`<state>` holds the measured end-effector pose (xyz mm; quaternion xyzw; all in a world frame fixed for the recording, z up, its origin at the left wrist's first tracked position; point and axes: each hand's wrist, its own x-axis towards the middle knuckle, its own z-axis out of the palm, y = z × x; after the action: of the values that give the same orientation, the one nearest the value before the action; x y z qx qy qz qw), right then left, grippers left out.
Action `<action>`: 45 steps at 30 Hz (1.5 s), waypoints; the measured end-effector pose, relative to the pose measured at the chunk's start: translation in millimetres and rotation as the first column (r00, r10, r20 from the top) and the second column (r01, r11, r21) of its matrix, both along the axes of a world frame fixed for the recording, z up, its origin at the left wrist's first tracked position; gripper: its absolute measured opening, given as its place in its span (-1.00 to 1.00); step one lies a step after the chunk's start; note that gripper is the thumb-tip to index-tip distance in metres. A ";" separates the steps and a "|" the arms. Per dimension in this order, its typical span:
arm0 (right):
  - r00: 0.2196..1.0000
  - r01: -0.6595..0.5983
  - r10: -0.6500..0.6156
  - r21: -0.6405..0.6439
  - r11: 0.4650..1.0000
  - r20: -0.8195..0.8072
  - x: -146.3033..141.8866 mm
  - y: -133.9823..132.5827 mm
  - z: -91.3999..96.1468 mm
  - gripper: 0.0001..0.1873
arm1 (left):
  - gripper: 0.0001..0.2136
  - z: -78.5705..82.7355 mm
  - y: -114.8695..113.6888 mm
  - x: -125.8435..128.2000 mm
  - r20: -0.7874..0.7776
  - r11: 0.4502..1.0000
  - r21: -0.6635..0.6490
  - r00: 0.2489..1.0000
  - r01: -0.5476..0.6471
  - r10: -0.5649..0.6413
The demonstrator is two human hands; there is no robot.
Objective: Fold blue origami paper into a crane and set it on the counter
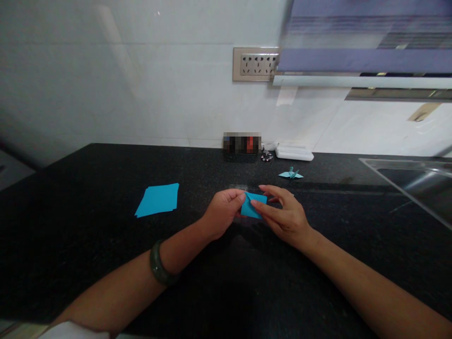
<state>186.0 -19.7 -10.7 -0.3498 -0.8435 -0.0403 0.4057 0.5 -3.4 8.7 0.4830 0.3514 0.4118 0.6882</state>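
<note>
Between thumb and fingers of left hand (224,212) I pinch the small folded square of bright blue paper (250,211) by its left side. With right hand (287,214) I lay the thumb on the face of the same square, and the index finger stands apart from its top edge; whether other right fingers close behind it, I cannot tell. The square is in front of me, between both hands, over the black speckled countertop (212,292), and my fingers hide part of it. On my left wrist sits a dark green round bangle (158,263).

To the left, well apart from my hands, lies a slightly uneven stack of flat blue paper sheets (158,200). Beyond my right hand stands a small light blue paper crane (291,174). Near the wall are a box-like object (242,143) which is blurred, a dark-and-pale beaded string (267,156) and a long white object (294,152). A metal sink (384,178) is at far right. Above, a purple striped hanging sheet (370,28) covers the right end of a beige socket panel (254,64).
</note>
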 end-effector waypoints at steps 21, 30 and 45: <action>0.987 -0.103 0.097 0.041 0.994 0.129 3.3 6.0 5.0 -0.64 | -0.84 0.7 0.5 -0.9 0.001 0.997 -0.076 1.000 0.021 -0.021; 0.992 -0.120 0.123 -0.083 0.989 0.031 -4.3 1.3 8.2 -0.72 | -0.78 -5.4 0.8 -0.8 -0.111 0.998 0.018 0.991 -0.067 0.068; 0.874 -0.338 -0.188 -0.838 0.428 -0.448 -19.0 0.8 11.2 -0.70 | -0.81 1.8 -1.7 1.0 -0.200 0.987 0.089 0.969 -0.132 0.148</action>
<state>167.0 -18.9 0.5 -0.4697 -0.6192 0.5218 0.3516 1.5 -5.1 10.5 0.5224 0.4382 0.4202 0.5987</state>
